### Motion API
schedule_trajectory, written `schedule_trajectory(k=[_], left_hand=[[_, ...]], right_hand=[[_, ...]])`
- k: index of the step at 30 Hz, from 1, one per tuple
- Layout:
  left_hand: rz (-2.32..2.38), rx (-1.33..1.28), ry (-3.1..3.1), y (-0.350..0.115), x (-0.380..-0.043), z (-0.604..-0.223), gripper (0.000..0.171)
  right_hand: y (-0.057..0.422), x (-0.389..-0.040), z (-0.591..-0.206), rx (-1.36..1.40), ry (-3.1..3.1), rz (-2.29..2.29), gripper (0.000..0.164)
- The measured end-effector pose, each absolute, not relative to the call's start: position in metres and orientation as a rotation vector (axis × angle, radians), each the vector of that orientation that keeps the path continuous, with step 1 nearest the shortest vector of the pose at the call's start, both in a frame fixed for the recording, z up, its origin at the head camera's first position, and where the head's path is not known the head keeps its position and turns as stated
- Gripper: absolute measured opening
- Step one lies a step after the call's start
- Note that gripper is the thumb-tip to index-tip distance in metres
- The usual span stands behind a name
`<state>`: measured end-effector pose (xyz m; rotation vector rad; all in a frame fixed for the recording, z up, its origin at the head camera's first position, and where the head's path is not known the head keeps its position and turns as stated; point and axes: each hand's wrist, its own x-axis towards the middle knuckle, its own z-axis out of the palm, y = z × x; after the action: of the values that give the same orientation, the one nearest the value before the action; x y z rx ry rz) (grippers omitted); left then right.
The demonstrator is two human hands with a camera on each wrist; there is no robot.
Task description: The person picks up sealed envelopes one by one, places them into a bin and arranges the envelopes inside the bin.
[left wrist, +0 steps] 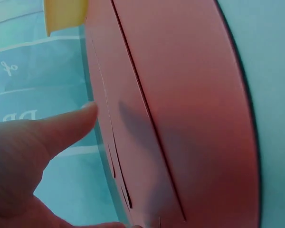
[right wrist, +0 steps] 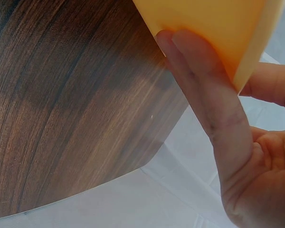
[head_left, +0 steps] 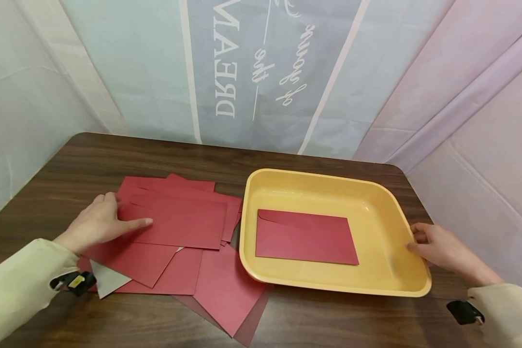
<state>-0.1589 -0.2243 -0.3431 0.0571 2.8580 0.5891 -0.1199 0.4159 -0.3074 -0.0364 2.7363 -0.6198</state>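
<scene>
A loose pile of red envelopes (head_left: pixel 182 217) lies on the left part of the table. Over its left side is my left hand (head_left: pixel 97 220), thumb stretched out and apart from the fingers. In the left wrist view the thumb (left wrist: pixel 61 130) is straight, and a shadow falls on the red paper (left wrist: pixel 194 104). My right hand (head_left: pixel 439 249) pinches the right rim of a yellow plastic tray (head_left: pixel 384 232), thumb inside the wall and fingers outside. One red envelope (head_left: pixel 306 238) lies flat in the tray. The right wrist view shows fingers (right wrist: pixel 206 85) against the tray wall (right wrist: pixel 204 19).
The dark wooden table (head_left: pixel 322 319) has rounded back corners. A printed curtain (head_left: pixel 261 72) with mirrored lettering hangs behind it, and pale cloth (head_left: pixel 483 159) hangs at the right. A grey-white piece (head_left: pixel 106 278) shows among the envelopes. Some envelopes reach the tray's left side.
</scene>
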Motion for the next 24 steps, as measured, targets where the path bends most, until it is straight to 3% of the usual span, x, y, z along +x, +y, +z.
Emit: schedule_trajectory(k=[4,24], left_hand=[[0.575,0.002,2.805,-0.2242,-0.1634,-0.3432,0.077],[0.553,-0.100,2.745,-0.2187,-0.1672,-0.3494,0.070]], right_hand=[[0.4161,-0.1192,-0.3070,-0.028,2.738,-0.622,0.036],[0.4142,-0.1192,-0.3060,-0.033,2.750,-0.594,0.038]])
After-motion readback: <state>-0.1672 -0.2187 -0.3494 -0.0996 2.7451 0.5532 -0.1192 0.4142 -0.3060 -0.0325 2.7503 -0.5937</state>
